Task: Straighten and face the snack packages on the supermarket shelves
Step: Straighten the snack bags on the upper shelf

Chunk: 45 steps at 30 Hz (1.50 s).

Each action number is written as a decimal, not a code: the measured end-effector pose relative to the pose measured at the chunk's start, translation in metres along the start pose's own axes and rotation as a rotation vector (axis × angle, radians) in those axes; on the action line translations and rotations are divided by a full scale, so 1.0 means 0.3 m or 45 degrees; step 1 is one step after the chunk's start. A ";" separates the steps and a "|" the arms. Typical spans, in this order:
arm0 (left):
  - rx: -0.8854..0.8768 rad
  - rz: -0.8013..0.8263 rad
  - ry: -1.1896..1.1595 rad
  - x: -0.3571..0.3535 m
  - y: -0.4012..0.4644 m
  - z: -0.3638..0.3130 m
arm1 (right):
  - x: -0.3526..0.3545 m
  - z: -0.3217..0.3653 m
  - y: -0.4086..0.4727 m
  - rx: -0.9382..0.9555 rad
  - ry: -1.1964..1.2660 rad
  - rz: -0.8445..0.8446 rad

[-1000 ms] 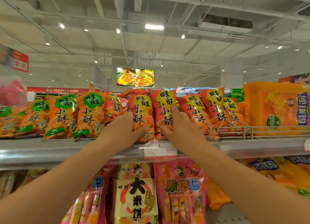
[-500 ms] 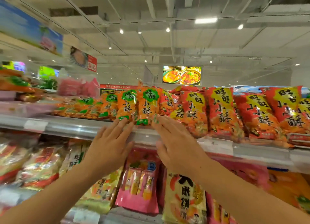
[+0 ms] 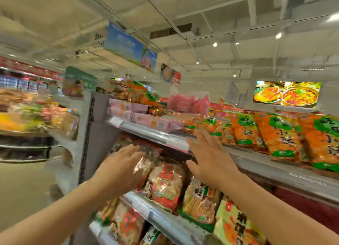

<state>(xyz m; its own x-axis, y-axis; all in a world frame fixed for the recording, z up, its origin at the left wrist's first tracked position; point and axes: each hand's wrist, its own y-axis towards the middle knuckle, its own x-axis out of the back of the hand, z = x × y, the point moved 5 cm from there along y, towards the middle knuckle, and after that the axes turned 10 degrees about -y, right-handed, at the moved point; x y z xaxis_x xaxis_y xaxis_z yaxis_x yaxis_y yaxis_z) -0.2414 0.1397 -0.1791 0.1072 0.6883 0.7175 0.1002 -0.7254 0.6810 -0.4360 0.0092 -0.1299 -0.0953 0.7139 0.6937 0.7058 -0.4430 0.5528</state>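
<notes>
Left hand point(image 3: 120, 168): raised in front of the shelving, fingers straight and slightly spread, holding nothing; it sits in front of a clear-fronted snack bag point(image 3: 146, 160) on the middle shelf, and contact cannot be told through the blur.
Right hand point(image 3: 211, 157): raised flat, fingers straight and apart, holding nothing; its fingertips reach up across the front rail of the top shelf point(image 3: 157, 134).
Orange snack bags point(image 3: 278, 134): a row with green labels, leaning back on the top shelf, to the right of the right hand and just beyond its fingertips.
Pink packets point(image 3: 139, 116): stacked flat at the left end of the top shelf.
Red rice-cracker bag point(image 3: 167, 184): stands on the middle shelf between the two forearms.
Yellow-green bags point(image 3: 236, 224): lower right, on the same shelf, under the right forearm.
Food screen point(image 3: 287, 94): lit, on the far wall.
View: blurred, mostly on the left.
</notes>
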 end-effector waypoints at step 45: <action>-0.030 -0.260 -0.171 0.233 1.223 0.973 | -0.098 0.312 1.312 -0.901 1.339 -0.085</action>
<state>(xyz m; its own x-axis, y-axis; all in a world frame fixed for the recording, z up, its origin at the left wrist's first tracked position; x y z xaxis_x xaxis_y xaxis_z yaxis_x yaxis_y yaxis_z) 0.0915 -0.0787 0.0779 0.2180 0.8134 0.5393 0.1107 -0.5696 0.8144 -0.0897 -0.1356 0.0241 -0.8545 0.1163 0.5063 0.1813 -0.8466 0.5005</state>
